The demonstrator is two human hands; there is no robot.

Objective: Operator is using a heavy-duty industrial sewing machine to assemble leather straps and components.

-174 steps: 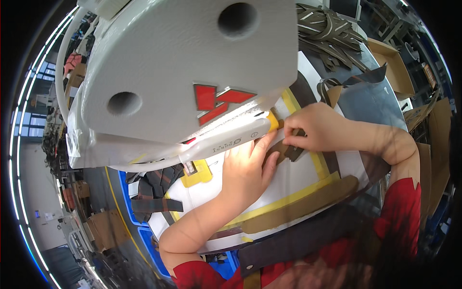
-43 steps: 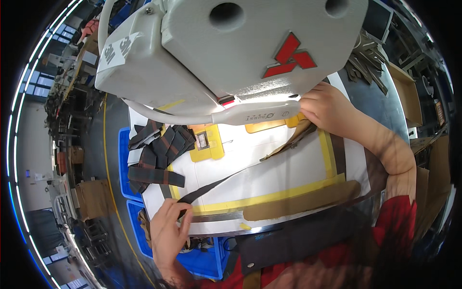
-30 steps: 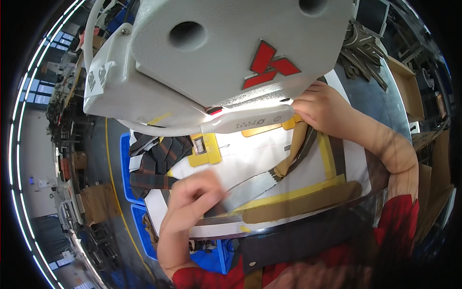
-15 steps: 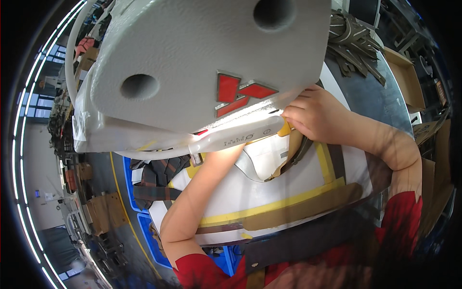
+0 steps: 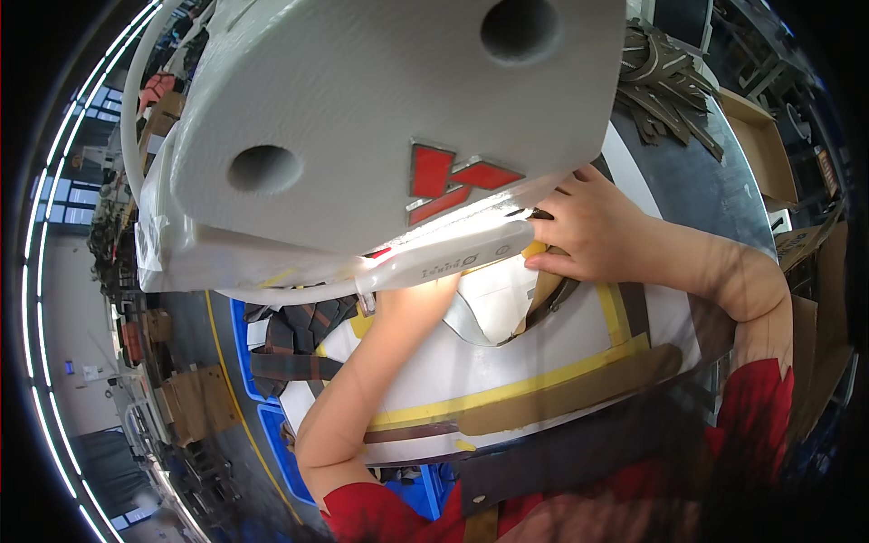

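Observation:
A large white sewing machine head (image 5: 344,118) fills the upper view, with a lit white lamp (image 5: 444,261) along its lower edge. To the right of the lamp is my right hand (image 5: 593,226), its fingers and thumb apart, the fingertips partly behind the machine head. The thumb lies by a yellow part (image 5: 536,248) and the brown edge of a curved piece with a white face (image 5: 493,303). My left hand (image 5: 424,299) reaches under the lamp from the left; only its wrist end shows, and the fingers are hidden.
The white work table (image 5: 507,371) has yellow tape strips (image 5: 507,396) and a brown padded edge (image 5: 579,389). Dark cut strips (image 5: 665,81) are heaped at the far right, near a cardboard box (image 5: 760,149). Blue bins (image 5: 285,452) and dark striped fabric pieces (image 5: 303,339) are at the left.
My right hand has shifted slightly and spread from a pinch at the yellow part, thumb now apart from the fingers. My left forearm has moved a little; the curved piece has shifted slightly.

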